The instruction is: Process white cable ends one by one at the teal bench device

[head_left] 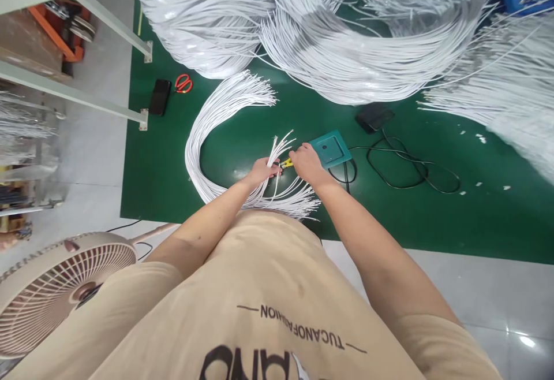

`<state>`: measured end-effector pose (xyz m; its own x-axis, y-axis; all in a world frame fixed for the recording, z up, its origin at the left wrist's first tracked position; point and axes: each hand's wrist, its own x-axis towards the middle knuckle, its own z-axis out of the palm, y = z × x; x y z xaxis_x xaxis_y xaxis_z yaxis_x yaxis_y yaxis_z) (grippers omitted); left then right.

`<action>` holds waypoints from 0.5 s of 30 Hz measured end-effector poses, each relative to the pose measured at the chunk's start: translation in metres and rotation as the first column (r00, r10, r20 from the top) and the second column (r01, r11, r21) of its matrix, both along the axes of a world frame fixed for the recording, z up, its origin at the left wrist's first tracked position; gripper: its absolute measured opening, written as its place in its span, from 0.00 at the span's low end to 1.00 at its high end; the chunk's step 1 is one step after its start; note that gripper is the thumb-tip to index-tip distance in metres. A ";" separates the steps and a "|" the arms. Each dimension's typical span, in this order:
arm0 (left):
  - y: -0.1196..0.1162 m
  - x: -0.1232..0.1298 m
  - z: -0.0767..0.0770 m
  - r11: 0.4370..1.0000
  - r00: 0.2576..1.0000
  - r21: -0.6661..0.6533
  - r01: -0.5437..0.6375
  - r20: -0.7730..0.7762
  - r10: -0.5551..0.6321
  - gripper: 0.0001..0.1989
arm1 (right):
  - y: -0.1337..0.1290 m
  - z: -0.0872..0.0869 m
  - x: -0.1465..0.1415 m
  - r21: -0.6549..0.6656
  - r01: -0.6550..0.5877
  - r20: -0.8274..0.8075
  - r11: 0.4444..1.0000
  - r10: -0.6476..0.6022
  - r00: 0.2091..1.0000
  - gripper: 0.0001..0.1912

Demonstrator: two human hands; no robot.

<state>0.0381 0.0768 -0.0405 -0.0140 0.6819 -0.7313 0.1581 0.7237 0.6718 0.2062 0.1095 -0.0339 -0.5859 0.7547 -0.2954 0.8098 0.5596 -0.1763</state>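
My left hand is closed around a small group of white wires, their ends fanning out above the fingers. A yellow-handled cutting tool, likely pliers, is gripped in my right hand, its dark jaws pointing at the wires near my left fingers. Whether the jaws touch a wire I cannot tell. The wires belong to a C-shaped bundle that curves round to the left. More loose wire ends lie beneath my hands, close to my shirt.
Large white wire bundles cover the back of the green table. A teal tray-like device and a black box with cables sit right of my hands. Orange-handled scissors and a black phone lie left; a fan stands below.
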 end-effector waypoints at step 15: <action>-0.009 -0.009 -0.022 0.985 0.999 0.171 0.012 -0.053 -0.003 0.18 | 0.008 -0.006 -0.031 -0.327 0.272 -0.151 0.905 -0.334 0.930 0.15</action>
<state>0.0295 0.0676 -0.0621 -0.0435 0.7972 -0.6021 0.2015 0.5973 0.7763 0.1756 0.1171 -0.0395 -0.4122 0.8011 -0.4339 0.8625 0.1897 -0.4692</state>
